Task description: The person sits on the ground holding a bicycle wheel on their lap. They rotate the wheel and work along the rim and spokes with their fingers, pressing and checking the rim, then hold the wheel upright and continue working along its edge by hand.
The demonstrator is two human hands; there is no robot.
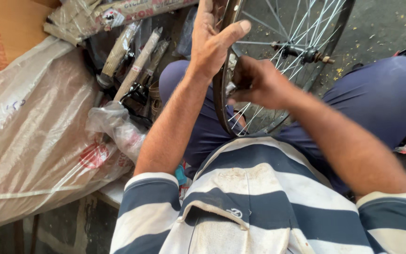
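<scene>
My left hand (212, 42) grips the dark-rimmed, silver-spoked bicycle wheel (278, 61) at its rim; my right hand (254, 82) pinches something small at the rim's inside, can't tell what.

The wheel (278, 66) gripped by the left hand (212, 42) has a dark, nearly black rim and shiny silver spokes, with a grey metal hub beyond the right hand (257, 82). Below the grip, the trousers (381, 99) are plain dull blue, and the shirt (259, 197) shows broad navy and off-white stripes, stained brownish. Left of the grip lies a clear, beige-tinted plastic wrap (34, 141) with a red round mark, beside brown cardboard (5, 28).
</scene>
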